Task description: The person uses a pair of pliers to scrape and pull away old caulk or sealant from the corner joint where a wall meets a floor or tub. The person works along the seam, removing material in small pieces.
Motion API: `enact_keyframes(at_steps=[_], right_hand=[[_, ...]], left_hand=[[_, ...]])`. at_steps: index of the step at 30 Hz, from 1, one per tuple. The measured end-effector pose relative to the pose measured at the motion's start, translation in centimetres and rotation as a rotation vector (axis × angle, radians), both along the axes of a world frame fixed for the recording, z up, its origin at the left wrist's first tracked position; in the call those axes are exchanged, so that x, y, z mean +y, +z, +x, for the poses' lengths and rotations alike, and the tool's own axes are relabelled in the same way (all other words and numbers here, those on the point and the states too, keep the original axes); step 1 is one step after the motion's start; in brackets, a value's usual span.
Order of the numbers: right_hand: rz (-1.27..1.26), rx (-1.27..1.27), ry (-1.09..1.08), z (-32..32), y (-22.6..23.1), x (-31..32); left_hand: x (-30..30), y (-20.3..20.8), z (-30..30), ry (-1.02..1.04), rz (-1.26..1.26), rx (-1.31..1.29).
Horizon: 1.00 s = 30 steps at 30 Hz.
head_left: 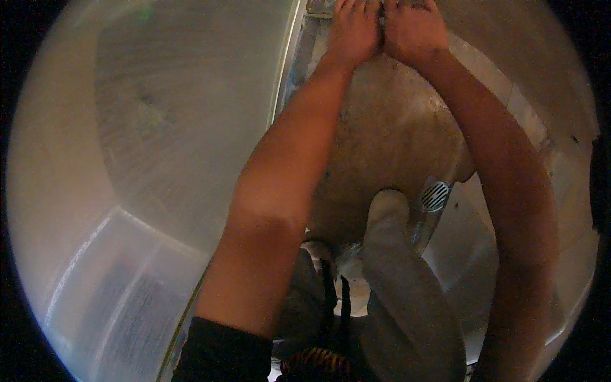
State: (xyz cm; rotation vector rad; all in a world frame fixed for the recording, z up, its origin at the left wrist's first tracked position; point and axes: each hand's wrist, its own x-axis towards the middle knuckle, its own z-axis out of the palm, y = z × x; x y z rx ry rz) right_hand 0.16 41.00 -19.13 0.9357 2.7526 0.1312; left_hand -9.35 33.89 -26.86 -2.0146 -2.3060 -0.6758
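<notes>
Both my arms stretch forward to the top of the view. My left hand [355, 33] is closed, its knuckles up and its fingertips hidden at the upper edge. Right beside it, my right hand [417, 32] is also closed, with its fingers bent away from me. A narrow dark gap separates the two hands; what they grip or press is hidden. Below them spreads a brown, stained surface [398, 121], wet-looking in places.
A large smeared glass panel [191, 108] with a pale metal edge [286, 63] stands along my left. A round slotted drain cover [436, 196] lies near my shoe [388, 205]. Grey tiles [468, 223] are at the right, beyond my grey trouser leg [407, 286].
</notes>
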Motion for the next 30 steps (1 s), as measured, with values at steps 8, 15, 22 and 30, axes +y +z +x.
enact_keyframes(at_steps=[8, 15, 22, 30], right_hand=[[-0.416, 0.068, -0.381, 3.4, -1.0, -6.3], [-0.593, 0.053, -0.473, 2.9, -0.3, -7.9], [-0.628, 0.178, -0.393, 3.1, -1.0, -9.3], [-1.064, 0.272, -0.202, 4.1, 4.5, -5.6]], left_hand=[[-3.7, 0.5, 0.4, -0.343, -0.059, 0.050], [-5.9, 3.0, -0.2, -0.384, -0.196, 0.013], [-8.0, 3.8, 0.0, -0.324, -0.173, 0.063], [-6.7, 6.3, 1.8, -0.296, -0.050, -0.171]])
